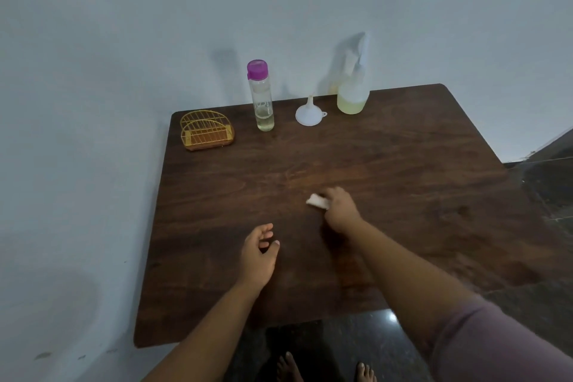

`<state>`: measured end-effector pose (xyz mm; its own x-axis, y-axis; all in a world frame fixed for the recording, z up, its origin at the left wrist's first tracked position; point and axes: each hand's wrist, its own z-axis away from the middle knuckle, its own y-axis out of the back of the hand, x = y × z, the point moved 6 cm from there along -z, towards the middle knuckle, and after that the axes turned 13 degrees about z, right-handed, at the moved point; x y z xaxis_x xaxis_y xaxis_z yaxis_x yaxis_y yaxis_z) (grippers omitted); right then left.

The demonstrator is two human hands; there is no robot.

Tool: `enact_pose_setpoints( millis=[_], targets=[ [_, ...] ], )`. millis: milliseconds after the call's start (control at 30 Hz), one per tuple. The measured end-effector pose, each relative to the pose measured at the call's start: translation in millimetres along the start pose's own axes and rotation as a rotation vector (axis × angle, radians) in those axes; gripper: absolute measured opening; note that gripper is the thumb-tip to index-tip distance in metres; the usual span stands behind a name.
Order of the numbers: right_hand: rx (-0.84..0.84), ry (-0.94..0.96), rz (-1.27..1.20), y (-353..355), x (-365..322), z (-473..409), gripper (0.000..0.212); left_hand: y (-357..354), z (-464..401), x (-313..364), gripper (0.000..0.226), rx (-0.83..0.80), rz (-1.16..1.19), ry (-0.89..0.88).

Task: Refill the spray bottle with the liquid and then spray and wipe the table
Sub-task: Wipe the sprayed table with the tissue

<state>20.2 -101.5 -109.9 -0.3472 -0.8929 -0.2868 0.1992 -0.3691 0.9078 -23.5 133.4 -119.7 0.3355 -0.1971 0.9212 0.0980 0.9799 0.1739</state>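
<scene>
My right hand (340, 210) grips a small folded white tissue (317, 201) against the dark wooden table (403, 183) near its middle. My left hand (259, 253) hovers over the table's front part, fingers loosely curled and holding nothing. At the back right stands the white spray bottle (353, 87) with pale yellow liquid in its lower part. A clear bottle with a purple cap (262, 96) stands at the back, with a little liquid at its bottom. Between them a white funnel (310, 113) rests mouth down.
A yellow wire napkin holder (206, 130) sits at the table's back left corner. A pale wall runs behind and along the left of the table. Dark floor lies to the right and in front, where bare feet (325, 369) show.
</scene>
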Motion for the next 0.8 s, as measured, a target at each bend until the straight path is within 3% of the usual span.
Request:
enact_pose_setpoints(
  millis=[167,267,367,500,633,700,800],
  targets=[
    [-0.067,0.255,-0.071,-37.0,-48.2,69.3,0.014,-6.7,-6.8,5.3,0.038,-0.025,-0.043,-0.008],
    [-0.108,0.410,0.066,-36.4,-27.7,73.0,0.030,-10.2,-9.6,5.6,0.037,-0.046,-0.056,-0.006],
    [0.049,0.188,0.081,-5.7,43.6,42.8,0.046,-15.3,-10.3,3.1,0.037,-0.081,-0.084,-0.002],
    [0.240,-0.237,0.082,35.8,138.4,31.4,0.039,-22.4,-11.0,2.5,0.037,-0.108,-0.102,-0.004],
    [0.280,-0.579,-0.001,40.0,172.7,64.1,0.040,-29.6,-11.5,5.8,0.037,-0.142,-0.112,-0.008],
    [0.288,-0.603,-0.021,30.5,157.2,79.3,0.044,-32.1,-11.5,6.9,0.037,-0.153,-0.126,-0.011],
    [0.261,-0.391,-0.027,6.3,99.5,93.6,0.047,-38.4,-9.7,9.7,0.036,-0.185,-0.185,-0.064]
  ],
)
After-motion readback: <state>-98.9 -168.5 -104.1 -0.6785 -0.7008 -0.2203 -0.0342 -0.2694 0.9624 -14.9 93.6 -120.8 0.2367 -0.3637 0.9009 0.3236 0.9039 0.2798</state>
